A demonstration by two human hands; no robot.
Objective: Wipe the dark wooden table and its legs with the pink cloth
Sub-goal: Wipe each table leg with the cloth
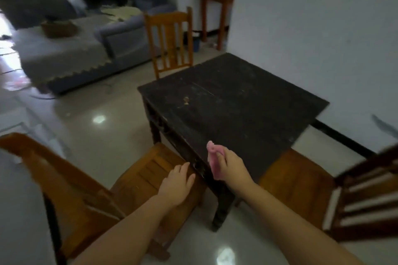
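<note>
1. The right hand (231,164) has its fingers curled round a bunched pink cloth (213,160), held upright over the near corner of the square dark wooden table (232,101).
2. The left hand (177,186) hangs with fingers straight and empty above the seat of an orange-brown wooden chair (148,170), seemingly just short of the surface's edge.
3. A carved dark table leg (223,206) stands on the glossy pale tiled floor (92,135).

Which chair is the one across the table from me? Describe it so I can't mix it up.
Start at the dark wooden table. Past its far left corner stands an orange slat-back chair, upright before the grey sofa, the only chair beyond the table.
</note>
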